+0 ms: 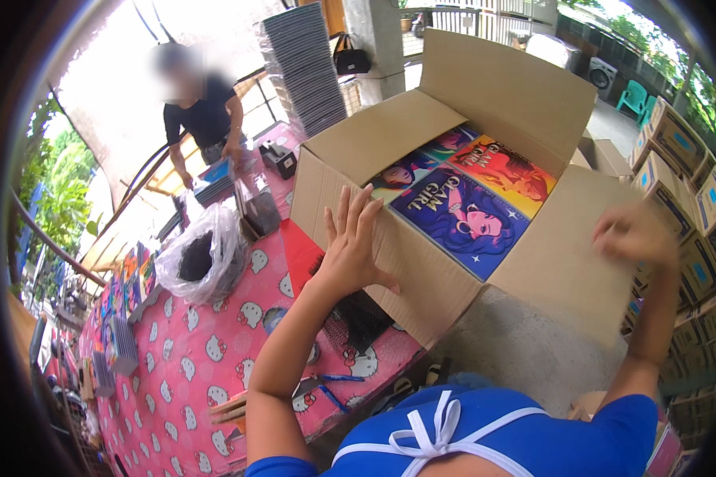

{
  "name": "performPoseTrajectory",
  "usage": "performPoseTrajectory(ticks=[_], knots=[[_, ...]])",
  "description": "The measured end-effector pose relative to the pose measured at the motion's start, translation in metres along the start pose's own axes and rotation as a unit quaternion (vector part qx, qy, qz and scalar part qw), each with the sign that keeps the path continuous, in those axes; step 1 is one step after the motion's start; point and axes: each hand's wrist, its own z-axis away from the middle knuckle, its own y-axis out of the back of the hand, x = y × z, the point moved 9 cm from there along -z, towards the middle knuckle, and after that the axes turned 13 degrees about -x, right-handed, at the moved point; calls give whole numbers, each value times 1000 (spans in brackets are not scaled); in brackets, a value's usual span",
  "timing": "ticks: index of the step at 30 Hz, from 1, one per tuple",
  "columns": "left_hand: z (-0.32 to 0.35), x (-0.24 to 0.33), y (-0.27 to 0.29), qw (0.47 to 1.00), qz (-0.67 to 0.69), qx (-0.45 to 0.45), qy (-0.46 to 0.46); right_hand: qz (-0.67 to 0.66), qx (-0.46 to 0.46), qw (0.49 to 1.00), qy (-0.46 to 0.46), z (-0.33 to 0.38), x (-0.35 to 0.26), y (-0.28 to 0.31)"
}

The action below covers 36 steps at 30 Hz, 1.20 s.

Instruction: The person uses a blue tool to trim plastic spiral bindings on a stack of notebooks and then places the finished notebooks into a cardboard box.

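Observation:
A large open cardboard box [314, 195] stands in front of me, tilted in the view, partly on the table. Inside it lie several glossy illustrated booklets [465, 219], with blue, purple and orange-red covers. My left hand [354, 242] is open, its fingers spread against the box's near left side, by the flap that hangs outward. My right hand [638, 236] is raised by the outer edge of the right flap [561, 246]. Motion blurs its fingers, so whether it touches the flap is unclear.
Scissors [326, 389] with blue handles lie on the pink-covered table [175, 397]. A clear plastic bag [203, 258] with dark contents stands farther left. Across the table, a person [203, 119] handles stacked items near a tall wrapped stack [304, 67]. Cartons [692, 215] are piled at right.

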Motion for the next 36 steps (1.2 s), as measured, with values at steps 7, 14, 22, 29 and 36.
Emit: performPoseTrajectory(ticks=[7,14,22,29,36], knots=[[-4,85,4,970,-169,-92,-147,-39,144,989,5,-43,65,-135],[-1,113,-17,934,-181,-29,-307,114,272,955,28,-63,49,-126],[-8,113,-22,927,-210,8,-311,219,232,924,214,-85,34,-65],[-19,115,-19,939,-210,-144,-231,126,173,923,321,-101,91,-39],[-65,96,-2,845,405,-202,286,104,216,885,399,-103,110,-39]])
